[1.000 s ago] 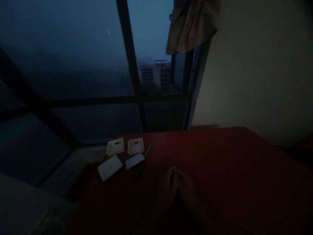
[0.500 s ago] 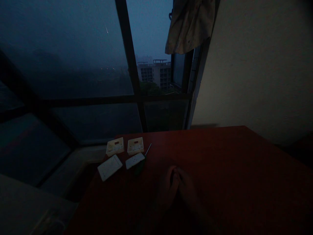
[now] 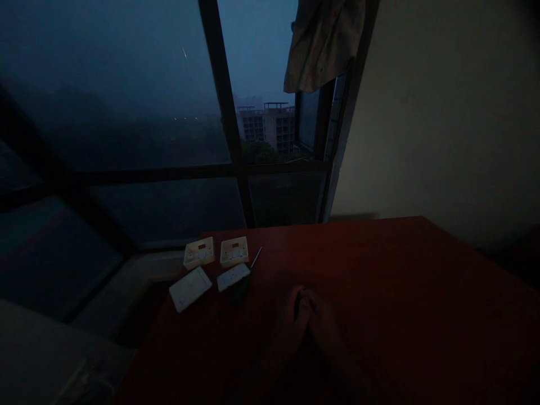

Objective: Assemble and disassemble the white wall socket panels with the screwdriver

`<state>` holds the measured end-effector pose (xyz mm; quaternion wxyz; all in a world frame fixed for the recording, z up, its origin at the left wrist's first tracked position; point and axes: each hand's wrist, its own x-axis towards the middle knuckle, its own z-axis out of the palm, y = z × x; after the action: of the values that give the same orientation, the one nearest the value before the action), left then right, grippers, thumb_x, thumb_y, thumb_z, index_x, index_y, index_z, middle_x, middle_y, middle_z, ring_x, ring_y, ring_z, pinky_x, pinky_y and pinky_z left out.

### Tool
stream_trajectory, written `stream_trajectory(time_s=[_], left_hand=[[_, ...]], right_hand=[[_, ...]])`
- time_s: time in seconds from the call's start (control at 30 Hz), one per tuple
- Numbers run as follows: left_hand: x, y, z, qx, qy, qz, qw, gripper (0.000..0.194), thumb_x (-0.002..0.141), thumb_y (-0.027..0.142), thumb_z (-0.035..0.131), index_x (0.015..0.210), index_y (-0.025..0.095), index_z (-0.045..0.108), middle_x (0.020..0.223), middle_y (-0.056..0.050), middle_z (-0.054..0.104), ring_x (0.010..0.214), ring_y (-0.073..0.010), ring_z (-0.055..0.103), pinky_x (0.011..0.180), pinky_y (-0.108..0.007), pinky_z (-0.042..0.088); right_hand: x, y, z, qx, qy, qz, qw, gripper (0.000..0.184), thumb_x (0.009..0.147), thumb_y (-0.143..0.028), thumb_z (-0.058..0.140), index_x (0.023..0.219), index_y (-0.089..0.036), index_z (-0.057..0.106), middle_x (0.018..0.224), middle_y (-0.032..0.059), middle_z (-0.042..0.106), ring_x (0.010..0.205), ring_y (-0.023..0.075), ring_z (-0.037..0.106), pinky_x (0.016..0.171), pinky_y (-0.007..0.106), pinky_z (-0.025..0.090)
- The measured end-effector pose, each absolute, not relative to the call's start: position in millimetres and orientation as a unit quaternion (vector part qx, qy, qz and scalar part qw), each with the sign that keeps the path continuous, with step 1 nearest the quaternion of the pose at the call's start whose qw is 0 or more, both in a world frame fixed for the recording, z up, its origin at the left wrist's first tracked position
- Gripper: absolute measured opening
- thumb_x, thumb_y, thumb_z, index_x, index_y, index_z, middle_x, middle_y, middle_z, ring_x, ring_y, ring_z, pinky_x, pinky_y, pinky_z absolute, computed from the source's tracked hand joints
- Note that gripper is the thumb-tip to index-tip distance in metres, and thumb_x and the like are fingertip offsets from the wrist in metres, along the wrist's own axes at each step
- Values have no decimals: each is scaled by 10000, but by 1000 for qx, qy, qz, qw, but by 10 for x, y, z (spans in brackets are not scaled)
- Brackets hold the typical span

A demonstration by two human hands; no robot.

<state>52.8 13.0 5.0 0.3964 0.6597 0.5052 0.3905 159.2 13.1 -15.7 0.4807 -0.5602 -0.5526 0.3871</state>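
Observation:
My left hand (image 3: 291, 320) and my right hand (image 3: 323, 323) are brought together low over the reddish-brown table (image 3: 358, 253), fingertips meeting. Both sets of fingers are curled closed. In the dim light I cannot see whether anything lies between them. Left of my hands is a screwdriver (image 3: 242, 288) with a dark green handle, its metal shaft pointing away to the right. A white socket plate (image 3: 233, 277) lies against its handle. Further left sits a larger white plate (image 3: 190, 289). Behind these stand two shallow open white mounting boxes, a left one (image 3: 199, 253) and a right one (image 3: 234, 251).
A large framed window (image 3: 147, 112) runs behind the table, with a cloth (image 3: 324, 45) hanging at its upper right. The pale wall (image 3: 442, 124) borders the table's back right. The table's left edge passes close to the larger plate.
My hands stay together in nearly the same place, with only a slight shift of the fingers. The boxes, plates and screwdriver have not moved on the table.

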Motion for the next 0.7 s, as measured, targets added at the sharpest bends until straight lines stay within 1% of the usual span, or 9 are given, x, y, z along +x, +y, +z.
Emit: stream_trajectory(time_s=[0.17,0.43,0.57,0.7], left_hand=[[528,127,71,661,497,391,404,279,906,272,383,1097,204,574,1067,-71,641,982,-216,589,875,-332,449],[528,140,0,651,522,384,395,316,896,275,402,1156,196,561,1152,-89,615,1053,-229,563,932,-350,420],[530,134,31,656,517,378,400,309,902,274,390,1145,192,562,1122,-87,624,1033,-225,569,918,-347,428],[535,132,61,657,520,373,398,318,906,267,368,1136,171,567,1131,-102,617,1040,-232,563,925,-357,422]], right_hand=[[1595,146,-159,-552,-570,382,474,302,830,-343,407,847,-208,676,880,73,704,802,214,643,731,302,483],[1593,128,-130,-552,-564,384,480,298,828,-328,409,869,-204,677,888,77,709,814,217,647,739,304,487],[1586,132,-120,-555,-560,384,479,309,829,-329,410,884,-191,680,916,87,711,828,220,650,750,307,490],[1589,139,-141,-550,-567,382,479,299,827,-304,412,892,-190,681,904,77,713,818,212,652,737,296,493]])
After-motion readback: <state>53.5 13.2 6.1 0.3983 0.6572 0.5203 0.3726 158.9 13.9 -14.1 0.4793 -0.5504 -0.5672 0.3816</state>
